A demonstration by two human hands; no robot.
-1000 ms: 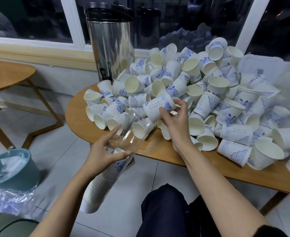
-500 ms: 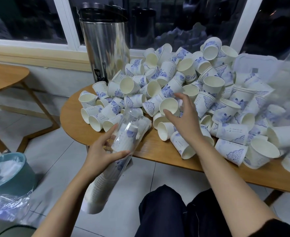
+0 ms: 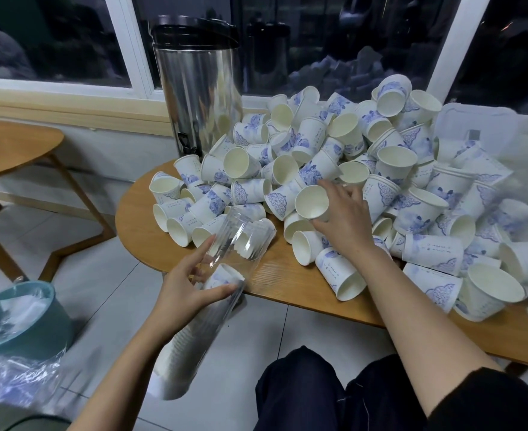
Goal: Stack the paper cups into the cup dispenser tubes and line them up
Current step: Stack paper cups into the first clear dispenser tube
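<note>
Wooden table [image 3: 146,234] before me: loose heap of paper cups [image 3: 314,141] covers most of top; steel urn [image 3: 199,98] stands at far left edge, beside heap.

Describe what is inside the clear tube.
Nested paper cups fill the lower part of the tube; the mouth end looks empty. The left hand covers some, so their number is hidden.

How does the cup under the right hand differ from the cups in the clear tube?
The single cup sits loose in the pile; the stacked cups nest inside the clear tube. The single cup is in the right hand's grip; the left hand holds the stacked cups' tube. Both are white paper.
</note>
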